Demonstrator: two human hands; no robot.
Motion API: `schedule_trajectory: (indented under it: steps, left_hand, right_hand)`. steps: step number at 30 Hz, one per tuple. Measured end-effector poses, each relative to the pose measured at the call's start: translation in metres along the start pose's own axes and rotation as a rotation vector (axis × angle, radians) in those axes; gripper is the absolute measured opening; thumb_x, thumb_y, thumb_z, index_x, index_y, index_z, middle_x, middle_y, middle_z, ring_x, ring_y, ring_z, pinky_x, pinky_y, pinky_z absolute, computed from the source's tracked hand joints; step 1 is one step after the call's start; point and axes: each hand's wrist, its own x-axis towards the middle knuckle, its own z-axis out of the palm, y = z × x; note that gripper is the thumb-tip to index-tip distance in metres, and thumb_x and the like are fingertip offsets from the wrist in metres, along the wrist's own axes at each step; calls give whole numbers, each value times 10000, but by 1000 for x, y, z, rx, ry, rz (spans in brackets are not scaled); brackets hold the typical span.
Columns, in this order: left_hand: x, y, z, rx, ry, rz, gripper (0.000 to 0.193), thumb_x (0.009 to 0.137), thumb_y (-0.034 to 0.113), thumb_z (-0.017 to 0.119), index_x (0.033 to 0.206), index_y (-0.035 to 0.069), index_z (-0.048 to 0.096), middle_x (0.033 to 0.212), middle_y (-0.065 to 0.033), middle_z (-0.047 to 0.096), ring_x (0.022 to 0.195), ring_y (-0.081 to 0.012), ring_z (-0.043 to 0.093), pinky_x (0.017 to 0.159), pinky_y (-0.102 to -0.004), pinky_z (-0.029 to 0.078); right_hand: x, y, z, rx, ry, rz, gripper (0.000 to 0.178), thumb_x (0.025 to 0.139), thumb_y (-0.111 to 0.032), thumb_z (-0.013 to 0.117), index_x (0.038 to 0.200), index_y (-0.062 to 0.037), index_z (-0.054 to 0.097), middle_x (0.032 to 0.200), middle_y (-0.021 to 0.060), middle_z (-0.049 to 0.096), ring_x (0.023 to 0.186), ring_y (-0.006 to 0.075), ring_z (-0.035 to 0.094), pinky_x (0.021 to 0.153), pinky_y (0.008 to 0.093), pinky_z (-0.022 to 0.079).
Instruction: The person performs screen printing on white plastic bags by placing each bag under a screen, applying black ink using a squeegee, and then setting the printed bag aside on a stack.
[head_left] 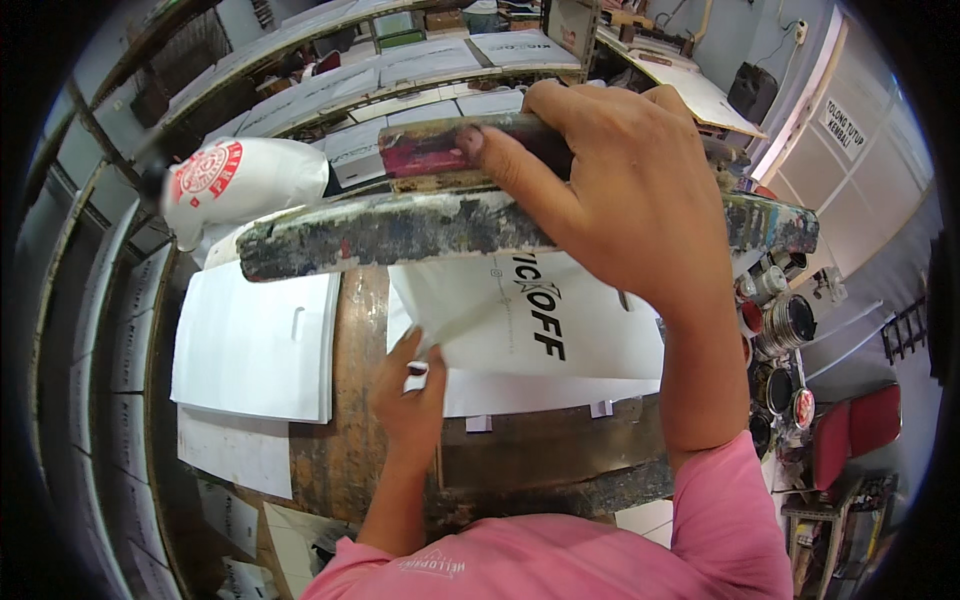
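Raised in front of me, a screen-printing frame (400, 235) turns its paint-crusted edge my way. My right hand (625, 190) wraps over it, the thumb pressed on a pink-stained wooden bar, seemingly a squeegee (430, 155); the fingertips are hidden behind. Below lies a white bag (600, 325) with black lettering and an oval handle slot, its left side lifted and curling. At that left edge, my left hand (405, 410) pinches the bag between thumb and fingers. White sheet material (510, 397) shows under it, on the worktable (360, 330).
A stack of white bags (250, 350) sits left of my left hand. Racks (420, 65) of printed bags stand ahead and along the left. Paint cans (785, 320) crowd the right side, near a red chair (855, 435). A person's white printed sleeve or shirt (250, 180) shows at the far left.
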Motion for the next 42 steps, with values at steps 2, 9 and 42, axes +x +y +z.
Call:
schedule_trajectory:
  steps: [2,9,42]
  left_hand:
    - [-2,-32,-15,-120,142,-18,406,916,7,756,1321,28,728,1020,-87,740,816,-128,657,667,-273,545]
    - [40,-107,-154,-59,230,-176,490,922,-25,696,1410,1,662,938,-18,647,694,-63,532,623,-247,524]
    - [-149,-96,-75,-928,-297,-1089,1314,942,878,374,1567,-124,-201,1605,-430,212,1458,-524,418,1186,-586,433]
  right_hand:
    - [-5,-2,5,58,74,-20,484,958,-475,678,795,-22,642,688,169,608,718,391,614,715,463,391]
    - [-13,-14,-2,7,17,6,472,957,-467,682,816,-18,647,717,172,604,715,377,573,763,449,389]
    - [-145,137,317,110,-477,-34,322,992,-289,653,1303,-205,661,1022,84,683,1002,333,659,837,496,557]
